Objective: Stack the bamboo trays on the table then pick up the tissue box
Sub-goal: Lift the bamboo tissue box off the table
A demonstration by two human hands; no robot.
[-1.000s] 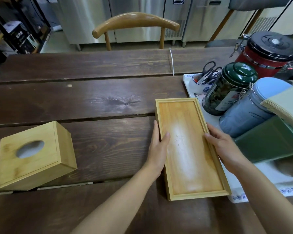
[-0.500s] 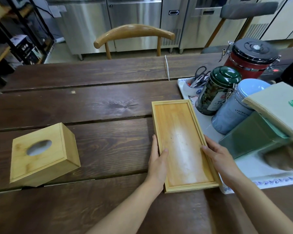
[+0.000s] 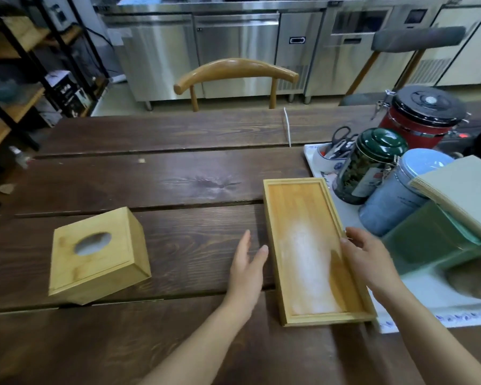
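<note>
Dark table [image 3: 150, 176]; bamboo tray [image 3: 311, 245] empty; tissue box [image 3: 97, 254] apart.

Both your hands out front, palms facing each other, neither one gripping.

Your left hand [image 3: 246, 266] is flat and edge-on, fingers straight and together, thumb apart to the right, forearm bare and running in from bottom centre. Your right hand [image 3: 365, 258] is loosely curled, thumb tip and fingertips forward, forearm bare and running in from bottom right.
</note>
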